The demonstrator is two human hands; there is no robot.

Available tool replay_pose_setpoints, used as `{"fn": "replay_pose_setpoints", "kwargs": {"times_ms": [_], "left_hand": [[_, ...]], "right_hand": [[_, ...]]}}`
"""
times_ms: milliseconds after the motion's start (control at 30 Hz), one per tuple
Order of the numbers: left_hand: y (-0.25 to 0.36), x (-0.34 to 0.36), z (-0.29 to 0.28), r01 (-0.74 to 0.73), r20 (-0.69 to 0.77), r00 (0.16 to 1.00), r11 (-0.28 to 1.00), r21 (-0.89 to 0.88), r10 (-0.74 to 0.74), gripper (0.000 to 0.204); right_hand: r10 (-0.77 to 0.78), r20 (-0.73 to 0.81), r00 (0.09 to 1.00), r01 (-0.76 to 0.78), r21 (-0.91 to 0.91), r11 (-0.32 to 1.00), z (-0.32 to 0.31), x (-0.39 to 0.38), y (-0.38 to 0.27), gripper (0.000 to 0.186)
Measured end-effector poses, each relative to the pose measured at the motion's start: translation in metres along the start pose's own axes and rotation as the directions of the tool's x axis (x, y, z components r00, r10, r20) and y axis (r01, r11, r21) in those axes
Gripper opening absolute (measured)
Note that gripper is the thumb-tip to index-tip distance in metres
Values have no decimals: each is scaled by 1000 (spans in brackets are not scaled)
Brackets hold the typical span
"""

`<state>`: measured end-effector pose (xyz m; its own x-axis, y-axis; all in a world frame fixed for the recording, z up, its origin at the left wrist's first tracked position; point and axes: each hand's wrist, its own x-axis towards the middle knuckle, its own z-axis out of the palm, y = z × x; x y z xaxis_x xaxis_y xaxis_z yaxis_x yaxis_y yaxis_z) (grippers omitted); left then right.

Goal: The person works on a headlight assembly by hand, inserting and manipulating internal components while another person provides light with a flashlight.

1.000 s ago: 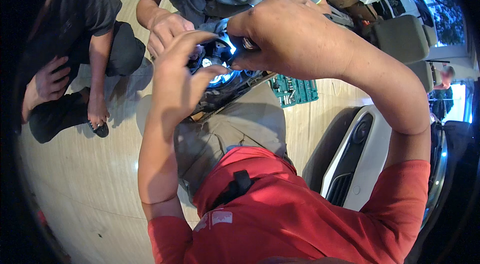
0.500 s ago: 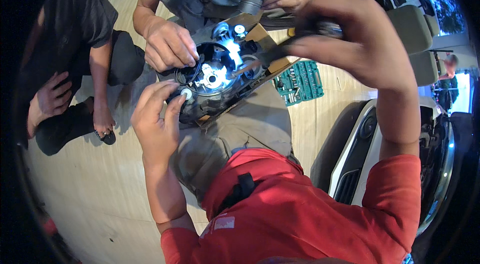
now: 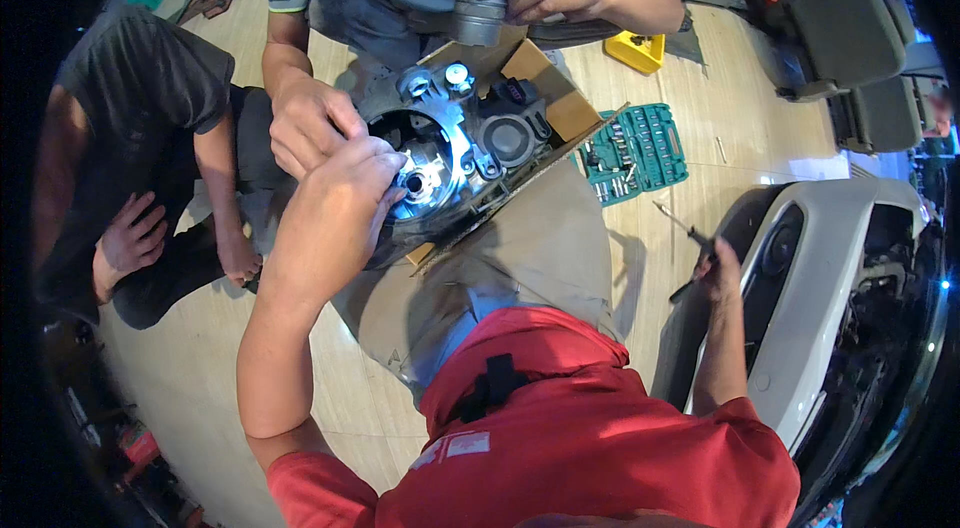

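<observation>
A dark car headlight housing (image 3: pixel 470 160) with round openings lies in an open cardboard box (image 3: pixel 560 106) in front of my lap. My left hand (image 3: pixel 335 198) reaches over its left side, fingers pinched at the lit round opening; anything between them is hidden. My right hand (image 3: pixel 722 273) is well off to the right, closed around a screwdriver (image 3: pixel 680 222) whose tip points up and left. Opposite me, a co-worker holds a grey flashlight (image 3: pixel 479 18) that lights the opening. That person's other hand (image 3: pixel 312 123) touches the housing's left side, close to my left fingers.
A green socket set case (image 3: pixel 640 150) lies open on the floor right of the box, with a yellow tray (image 3: pixel 636 50) beyond it. A white car bumper (image 3: pixel 800 288) stands at the right. Another person (image 3: pixel 160 128) sits at the left. Grey seats (image 3: pixel 850 33) are at the far right.
My right hand has drawn the screwdriver out of the housing and swung down to the right. My left hand has moved forward from the housing's near-left edge to the lit opening.
</observation>
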<state>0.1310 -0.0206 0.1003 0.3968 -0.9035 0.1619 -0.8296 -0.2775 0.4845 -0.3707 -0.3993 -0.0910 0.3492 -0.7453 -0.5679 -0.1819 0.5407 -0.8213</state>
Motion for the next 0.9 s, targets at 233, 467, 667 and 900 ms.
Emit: {"fn": "replay_pose_setpoints", "kwargs": {"times_ms": [233, 467, 667, 900], "left_hand": [[14, -12, -16, 0, -406, 914, 1000, 22, 9, 25], [-30, -117, 62, 467, -795, 423, 856, -220, -435, 33], [-67, -216, 201, 766, -277, 159, 296, -572, -948, 51], [-61, -163, 203, 918, -130, 396, 392, 59, -909, 57]], "right_hand": [[486, -27, 873, -449, 344, 825, -49, 20, 212, 43], [496, 96, 863, -489, 405, 772, -4, 65, 278, 37], [242, -273, 931, -261, -38, 965, 27, 91, 274, 23], [-240, -350, 906, -85, -704, 705, 41, 113, 227, 28]]}}
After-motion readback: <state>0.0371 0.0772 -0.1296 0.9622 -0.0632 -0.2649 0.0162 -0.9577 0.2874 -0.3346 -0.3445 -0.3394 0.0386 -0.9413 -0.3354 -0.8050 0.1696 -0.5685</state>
